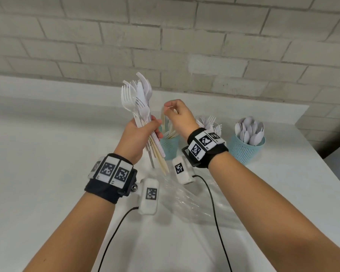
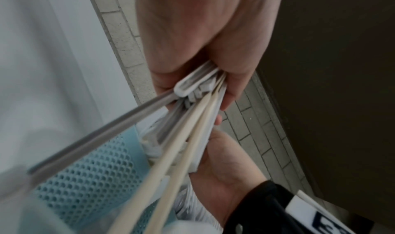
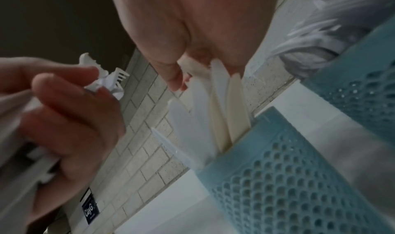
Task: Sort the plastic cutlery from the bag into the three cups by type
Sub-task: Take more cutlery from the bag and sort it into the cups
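My left hand grips a bundle of white forks and cream knives, heads up, handles fanning out below the fist. To its right, my right hand pinches the top end of a cream knife that stands in the left teal mesh cup among other knives. White forks stick up behind my right wrist; their cup is hidden in the head view. The right teal cup holds white spoons.
A crumpled clear plastic bag lies on the white table under my wrists. A brick wall runs along the table's back. The table's right edge lies just past the spoon cup. Black cables trail from both wrist cameras.
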`<state>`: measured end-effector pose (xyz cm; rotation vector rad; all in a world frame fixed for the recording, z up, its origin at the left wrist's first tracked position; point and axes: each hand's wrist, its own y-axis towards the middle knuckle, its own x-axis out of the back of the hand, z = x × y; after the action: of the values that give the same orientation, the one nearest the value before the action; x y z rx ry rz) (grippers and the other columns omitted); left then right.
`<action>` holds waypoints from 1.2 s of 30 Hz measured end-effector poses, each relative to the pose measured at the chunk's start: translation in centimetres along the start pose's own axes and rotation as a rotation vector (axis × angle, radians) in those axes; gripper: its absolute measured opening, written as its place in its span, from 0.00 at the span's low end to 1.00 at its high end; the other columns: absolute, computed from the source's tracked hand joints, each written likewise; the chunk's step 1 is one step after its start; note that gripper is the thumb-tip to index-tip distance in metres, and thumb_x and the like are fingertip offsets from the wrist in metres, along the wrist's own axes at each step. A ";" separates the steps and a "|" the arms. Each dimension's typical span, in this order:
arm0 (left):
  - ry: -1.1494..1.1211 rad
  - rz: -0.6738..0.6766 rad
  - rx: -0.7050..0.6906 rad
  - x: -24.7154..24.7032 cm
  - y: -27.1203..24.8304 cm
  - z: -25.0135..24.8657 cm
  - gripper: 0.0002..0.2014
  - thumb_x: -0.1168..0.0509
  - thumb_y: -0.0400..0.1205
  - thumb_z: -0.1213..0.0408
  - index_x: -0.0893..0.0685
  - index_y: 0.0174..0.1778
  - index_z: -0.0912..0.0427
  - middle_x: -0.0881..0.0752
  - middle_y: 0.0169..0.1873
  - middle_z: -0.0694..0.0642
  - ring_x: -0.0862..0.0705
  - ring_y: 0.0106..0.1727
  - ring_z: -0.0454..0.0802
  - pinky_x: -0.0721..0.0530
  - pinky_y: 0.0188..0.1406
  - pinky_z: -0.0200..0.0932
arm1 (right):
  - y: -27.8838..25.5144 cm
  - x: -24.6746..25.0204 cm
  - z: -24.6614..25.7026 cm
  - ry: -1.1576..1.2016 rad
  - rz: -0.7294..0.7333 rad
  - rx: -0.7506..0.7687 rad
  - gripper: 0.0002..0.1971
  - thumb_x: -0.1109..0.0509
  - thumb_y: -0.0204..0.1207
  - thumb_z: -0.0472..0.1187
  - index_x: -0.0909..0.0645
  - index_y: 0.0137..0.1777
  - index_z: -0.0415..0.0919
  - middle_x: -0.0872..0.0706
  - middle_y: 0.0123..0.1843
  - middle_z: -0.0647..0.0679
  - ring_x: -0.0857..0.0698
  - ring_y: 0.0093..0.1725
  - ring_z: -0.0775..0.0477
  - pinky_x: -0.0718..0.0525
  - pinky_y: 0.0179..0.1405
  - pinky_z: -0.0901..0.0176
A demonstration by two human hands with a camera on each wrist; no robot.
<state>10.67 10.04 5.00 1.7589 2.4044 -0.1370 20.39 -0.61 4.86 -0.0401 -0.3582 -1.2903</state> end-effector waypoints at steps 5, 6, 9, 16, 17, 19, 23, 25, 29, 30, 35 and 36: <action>0.070 0.155 0.031 -0.9 0.0 0.0 0.04 0.34 0.80 0.73 0.21 0.42 0.61 0.22 0.25 0.55 0.21 0.26 0.50 0.20 0.30 0.41 | -1.3 1.8 2.0 0.066 -0.030 0.067 0.18 0.43 0.84 0.49 0.19 0.59 0.38 0.15 0.54 0.48 0.18 0.56 0.52 0.22 0.56 0.63; 0.087 0.185 0.035 -1.1 -0.1 0.1 0.04 0.34 0.80 0.74 0.21 0.42 0.61 0.22 0.24 0.55 0.21 0.25 0.50 0.20 0.29 0.40 | -1.6 2.3 2.5 0.127 -0.001 0.052 0.20 0.44 0.84 0.53 0.18 0.59 0.39 0.14 0.55 0.47 0.17 0.58 0.51 0.21 0.61 0.60; 0.159 0.237 0.039 -2.0 -0.3 0.4 0.03 0.34 0.79 0.73 0.21 0.42 0.62 0.22 0.23 0.55 0.22 0.24 0.50 0.22 0.25 0.38 | -2.3 3.1 3.1 0.203 0.098 -0.020 0.24 0.43 0.81 0.60 0.16 0.57 0.42 0.12 0.52 0.46 0.14 0.57 0.45 0.18 0.63 0.50; 0.150 0.345 0.052 -3.6 -1.1 1.4 0.02 0.32 0.78 0.70 0.18 0.45 0.63 0.21 0.27 0.58 0.22 0.26 0.53 0.22 0.29 0.44 | -3.6 5.0 2.2 0.328 -0.049 -0.041 0.14 0.41 0.84 0.48 0.17 0.51 0.41 0.12 0.46 0.46 0.13 0.49 0.45 0.14 0.50 0.53; 0.139 0.359 0.055 -3.8 -1.2 1.4 0.02 0.33 0.79 0.72 0.18 0.46 0.63 0.21 0.27 0.57 0.22 0.26 0.52 0.22 0.28 0.43 | -3.8 5.2 2.1 0.356 -0.056 -0.042 0.12 0.39 0.83 0.47 0.18 0.49 0.41 0.12 0.45 0.46 0.13 0.47 0.47 0.14 0.46 0.56; 0.121 0.382 0.063 -4.1 -1.4 1.6 0.04 0.35 0.80 0.74 0.18 0.48 0.64 0.19 0.28 0.56 0.22 0.25 0.51 0.22 0.27 0.42 | -4.0 5.7 1.8 0.437 -0.069 -0.056 0.11 0.38 0.83 0.46 0.20 0.46 0.40 0.13 0.42 0.46 0.13 0.42 0.48 0.15 0.43 0.58; 0.137 0.431 0.095 -4.2 -1.4 1.9 0.06 0.32 0.77 0.71 0.18 0.48 0.67 0.16 0.31 0.55 0.20 0.27 0.51 0.21 0.31 0.44 | -4.2 6.7 1.8 0.561 -0.152 -0.041 0.10 0.38 0.83 0.44 0.21 0.44 0.40 0.13 0.40 0.44 0.14 0.38 0.49 0.15 0.41 0.58; 0.137 0.438 0.100 -4.2 -1.5 1.9 0.01 0.33 0.79 0.73 0.18 0.44 0.65 0.15 0.31 0.55 0.20 0.26 0.50 0.23 0.31 0.45 | -4.3 7.5 2.0 0.661 -0.236 0.013 0.10 0.41 0.85 0.42 0.23 0.45 0.40 0.12 0.41 0.42 0.12 0.36 0.49 0.13 0.38 0.59; 0.073 0.407 0.120 -4.2 -1.7 2.0 0.06 0.37 0.80 0.76 0.17 0.48 0.63 0.18 0.30 0.56 0.23 0.24 0.50 0.22 0.27 0.39 | -4.3 9.4 2.5 0.801 -0.401 0.095 0.07 0.42 0.85 0.42 0.25 0.50 0.40 0.20 0.32 0.47 0.20 0.25 0.52 0.19 0.27 0.61; 0.060 0.406 0.118 -4.2 -1.7 2.0 0.07 0.37 0.80 0.76 0.17 0.48 0.63 0.18 0.31 0.57 0.23 0.24 0.51 0.22 0.26 0.39 | -4.3 9.7 2.4 0.791 -0.401 0.084 0.07 0.42 0.85 0.43 0.24 0.51 0.41 0.24 0.30 0.49 0.25 0.24 0.53 0.25 0.24 0.62; 0.039 0.434 0.126 -4.6 -1.6 1.9 0.08 0.33 0.73 0.71 0.16 0.47 0.61 0.19 0.29 0.56 0.24 0.23 0.51 0.25 0.25 0.41 | -5.8 8.9 2.3 0.312 -0.080 -0.055 0.06 0.32 0.79 0.46 0.19 0.44 0.46 0.25 0.25 0.58 0.30 0.23 0.60 0.33 0.26 0.66; 0.048 0.434 0.132 -4.8 -1.6 1.8 0.10 0.32 0.71 0.70 0.17 0.48 0.61 0.19 0.28 0.56 0.24 0.22 0.51 0.26 0.26 0.42 | -6.2 8.5 2.4 0.265 -0.033 -0.053 0.06 0.31 0.79 0.44 0.20 0.40 0.47 0.22 0.22 0.59 0.26 0.22 0.63 0.29 0.26 0.68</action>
<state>10.74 4.77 4.04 2.3178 2.0206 -0.2039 15.93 -9.76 8.53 0.0918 -0.0982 -1.3188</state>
